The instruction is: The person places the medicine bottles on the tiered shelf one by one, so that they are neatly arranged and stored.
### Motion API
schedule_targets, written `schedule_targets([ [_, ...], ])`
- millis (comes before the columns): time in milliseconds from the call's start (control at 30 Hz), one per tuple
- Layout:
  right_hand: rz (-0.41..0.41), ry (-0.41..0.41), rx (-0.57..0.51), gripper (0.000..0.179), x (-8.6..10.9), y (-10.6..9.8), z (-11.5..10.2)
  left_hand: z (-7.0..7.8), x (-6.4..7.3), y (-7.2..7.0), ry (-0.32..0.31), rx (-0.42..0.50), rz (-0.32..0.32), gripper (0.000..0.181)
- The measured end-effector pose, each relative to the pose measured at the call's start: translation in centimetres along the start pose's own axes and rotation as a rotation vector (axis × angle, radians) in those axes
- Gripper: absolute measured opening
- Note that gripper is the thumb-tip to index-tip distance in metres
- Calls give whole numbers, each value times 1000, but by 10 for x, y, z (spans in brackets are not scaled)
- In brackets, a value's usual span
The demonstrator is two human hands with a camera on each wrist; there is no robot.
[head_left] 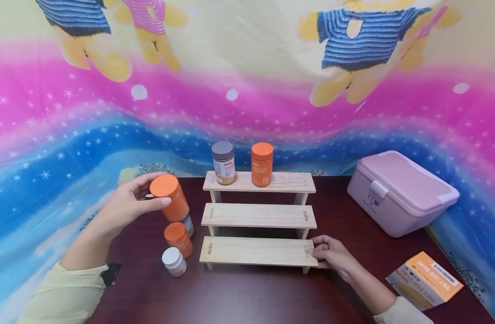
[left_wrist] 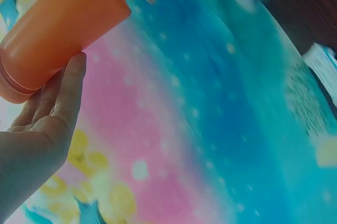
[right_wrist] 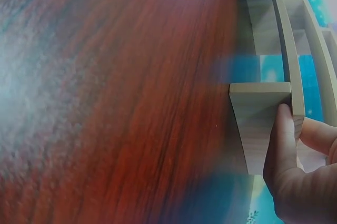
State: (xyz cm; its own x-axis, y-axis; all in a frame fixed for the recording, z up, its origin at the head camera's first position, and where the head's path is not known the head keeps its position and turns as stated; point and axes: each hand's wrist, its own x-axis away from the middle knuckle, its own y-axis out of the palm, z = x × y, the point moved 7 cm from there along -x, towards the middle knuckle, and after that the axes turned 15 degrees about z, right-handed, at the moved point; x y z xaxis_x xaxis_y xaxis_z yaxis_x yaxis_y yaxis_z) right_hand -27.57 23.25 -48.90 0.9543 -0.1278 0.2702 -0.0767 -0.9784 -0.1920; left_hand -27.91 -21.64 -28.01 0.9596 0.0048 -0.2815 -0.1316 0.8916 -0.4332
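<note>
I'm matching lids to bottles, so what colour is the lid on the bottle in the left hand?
The lid is orange, shown best in the head view.

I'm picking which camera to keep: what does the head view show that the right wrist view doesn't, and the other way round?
Head only: the left hand gripping an orange jar, the pink box, the carton.

Right wrist only: the broad outer face of the right leg under the bottom step, with a fingertip tucked beneath the board.

Both: the right hand gripping that step's end, the table, patterned cloth.
</note>
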Motion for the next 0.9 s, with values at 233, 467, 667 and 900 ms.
schedule_targets([
  [233,16,-1,25,44,0,-8,0,19,-11,57,-19,58,-133,61],
  [467,25,1,40,44,4,-17,-1,39,-20,122,-42,122,-311,64],
  [667,6,-10,-1,43,2,-17,-1,78,-28,175,14,207,-394,61],
  [900,-21,-14,-45,42,0,-5,-1,118,-43,223,75,214,-366,58],
])
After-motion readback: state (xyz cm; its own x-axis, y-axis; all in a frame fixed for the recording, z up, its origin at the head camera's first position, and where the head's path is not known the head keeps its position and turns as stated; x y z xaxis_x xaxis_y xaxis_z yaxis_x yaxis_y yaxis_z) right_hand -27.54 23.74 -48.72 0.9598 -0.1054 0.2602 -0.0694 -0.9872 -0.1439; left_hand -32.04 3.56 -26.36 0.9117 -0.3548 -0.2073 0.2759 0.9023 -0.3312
